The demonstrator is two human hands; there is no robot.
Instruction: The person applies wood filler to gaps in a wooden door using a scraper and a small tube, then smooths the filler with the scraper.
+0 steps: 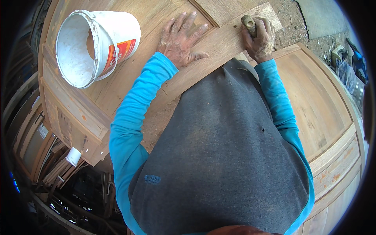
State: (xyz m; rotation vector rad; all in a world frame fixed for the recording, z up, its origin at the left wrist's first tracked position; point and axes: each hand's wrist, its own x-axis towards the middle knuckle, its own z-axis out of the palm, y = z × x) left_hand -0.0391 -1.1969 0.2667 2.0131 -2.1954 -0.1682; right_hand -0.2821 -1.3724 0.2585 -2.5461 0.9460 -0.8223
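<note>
My left hand lies flat with its fingers spread on a wooden panel, its thumb reaching onto a long plank. The plank slants from near my body up to the far right. At its far part, my right hand is closed round a rounded brown tool handle that has a hole near its end. The rest of that tool is hidden by my hand, so I cannot tell its kind.
A white bucket with a red label lies tipped on the panel at left. Another framed panel is at right. A small white cup sits at lower left near stacked wood scraps. Bags and containers stand far right.
</note>
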